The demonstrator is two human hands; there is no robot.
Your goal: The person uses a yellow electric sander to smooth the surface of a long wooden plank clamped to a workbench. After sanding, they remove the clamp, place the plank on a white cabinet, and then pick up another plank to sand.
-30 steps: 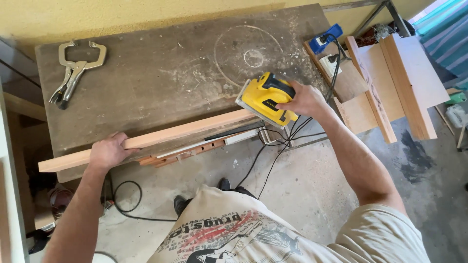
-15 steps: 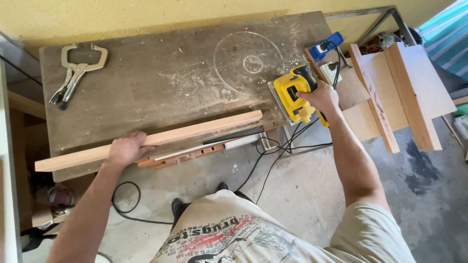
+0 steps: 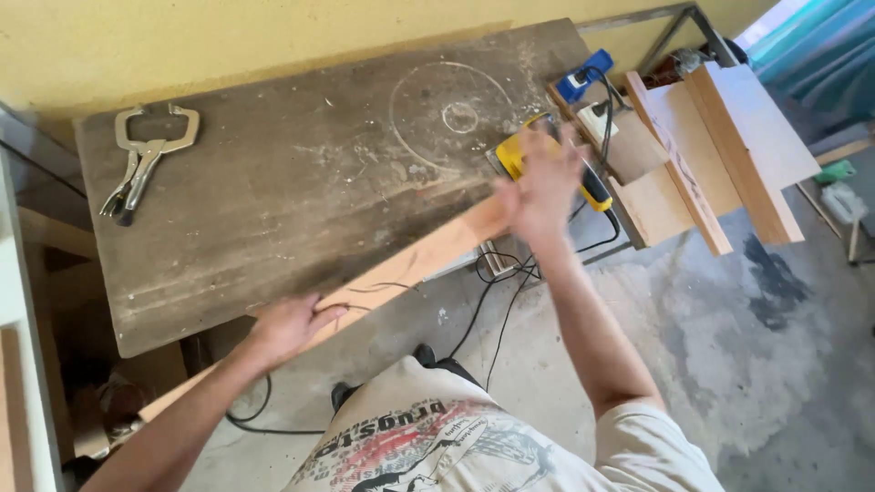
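Observation:
A long pale wooden strip (image 3: 401,264) lies slanted across the front edge of the dark workbench (image 3: 273,182), its near end sticking out over the floor. My left hand (image 3: 292,326) grips it near the middle. My right hand (image 3: 542,187) is motion-blurred at the strip's far end, fingers spread; whether it touches the wood is unclear. Just behind that hand a yellow electric sander (image 3: 512,155) rests on the bench's right corner, partly hidden, with nothing holding it.
Locking pliers (image 3: 137,164) lie at the bench's far left. A blue plug strip (image 3: 583,77) and a white socket (image 3: 597,118) sit by stacked wooden boards (image 3: 720,146) on the right. Black cables (image 3: 492,310) hang below the bench front.
My right hand let go of the sander and swung left to the strip's far end. My left hand pulled the strip's near end off the bench, turning it diagonal.

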